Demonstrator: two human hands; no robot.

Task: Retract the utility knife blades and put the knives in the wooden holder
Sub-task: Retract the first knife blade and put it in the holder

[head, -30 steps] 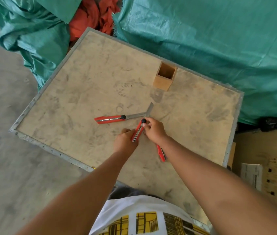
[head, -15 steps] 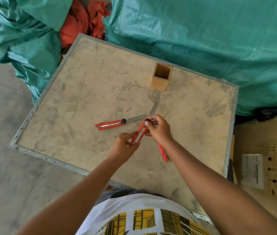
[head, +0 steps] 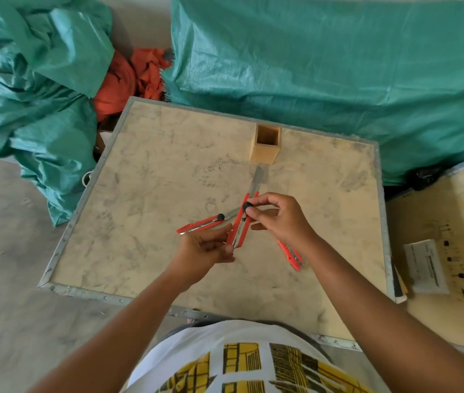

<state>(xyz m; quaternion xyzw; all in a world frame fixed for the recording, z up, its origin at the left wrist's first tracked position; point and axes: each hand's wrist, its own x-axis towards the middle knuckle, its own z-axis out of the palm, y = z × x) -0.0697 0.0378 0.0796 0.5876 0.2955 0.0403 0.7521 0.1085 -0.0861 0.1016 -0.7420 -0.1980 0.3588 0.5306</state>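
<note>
A scuffed board table (head: pixel 151 194) with a metal rim stood on a grey concrete floor (head: pixel 6 251). Green tarpaulin (head: pixel 338 69) was heaped behind it, with crumpled orange cloth (head: pixel 128 80) between the folds (partly buried). A white paper label (head: pixel 426 266) lay on a neighbouring crate (head: pixel 452 321).

Red knife (head: pixel 240 226) lifted, blade out, two others (head: pixel 201 224) apparently flat, holder (head: pixel 265 144) upright

Third knife (head: pixel 290 254) mostly hidden under right hand (head: pixel 279 219).
</note>
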